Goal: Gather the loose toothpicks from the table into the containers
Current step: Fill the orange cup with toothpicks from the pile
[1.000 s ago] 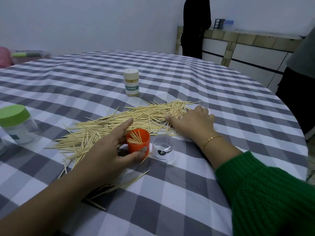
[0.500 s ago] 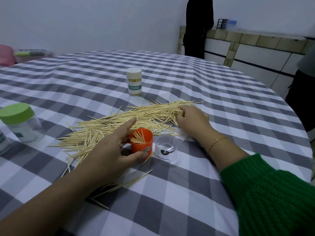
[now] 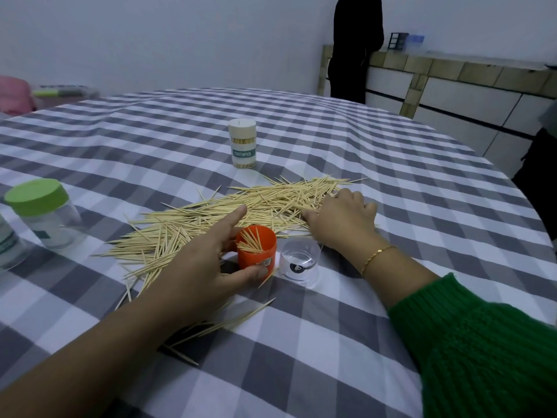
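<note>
From the head view, the orange container (image 3: 256,248) stands upright on the checked tablecloth (image 3: 301,357) and serves as the landmark. The left hand (image 3: 208,263) wraps it from the left, thumb pressed on its near side and fingers behind, index finger stretched past the rim. Some toothpicks already lean inside it. A clear lid (image 3: 299,262) lies just to its right, nearly touching. The loose toothpicks (image 3: 241,209) spread in a long heap behind the container and to both sides; a few more lie nearer than it, under the left forearm. The right hand (image 3: 340,220) rests behind and right of the container on the heap's right end, fingers curled down together over toothpicks; whether it grips any I cannot tell. A capped toothpick jar (image 3: 243,143) stands well behind. A green-lidded jar (image 3: 42,211) stands far to the left.
</note>
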Motion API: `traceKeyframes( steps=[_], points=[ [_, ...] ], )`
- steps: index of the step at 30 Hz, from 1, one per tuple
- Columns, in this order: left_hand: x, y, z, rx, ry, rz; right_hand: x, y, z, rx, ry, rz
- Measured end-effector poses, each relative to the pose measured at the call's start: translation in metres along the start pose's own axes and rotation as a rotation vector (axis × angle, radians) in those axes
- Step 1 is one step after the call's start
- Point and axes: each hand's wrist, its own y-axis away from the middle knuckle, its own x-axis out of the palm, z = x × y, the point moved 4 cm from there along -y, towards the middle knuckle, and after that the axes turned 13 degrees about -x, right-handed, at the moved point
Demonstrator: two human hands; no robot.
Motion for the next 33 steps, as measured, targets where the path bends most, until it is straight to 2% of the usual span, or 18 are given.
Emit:
traceKeyframes(
  steps=[6,13,16,22,33],
  points=[
    [0.0,0.0,0.001,0.008,-0.005,-0.002,-0.007,0.003,0.007,-0.132,0.178,-0.144],
    [0.0,0.0,0.0,0.008,-0.014,0.0,-0.013,0.007,0.01,-0.184,0.202,-0.173],
    [0.0,0.0,0.0,0.015,-0.011,0.002,-0.017,0.004,0.009,-0.153,0.039,-0.221],
    [0.0,0.0,0.0,0.019,0.006,0.018,-0.022,0.008,0.012,-0.103,-0.531,-0.186],
    [0.0,-0.001,0.0,0.011,-0.013,0.032,-0.032,0.019,0.024,-0.069,-1.177,-0.176]
  ],
)
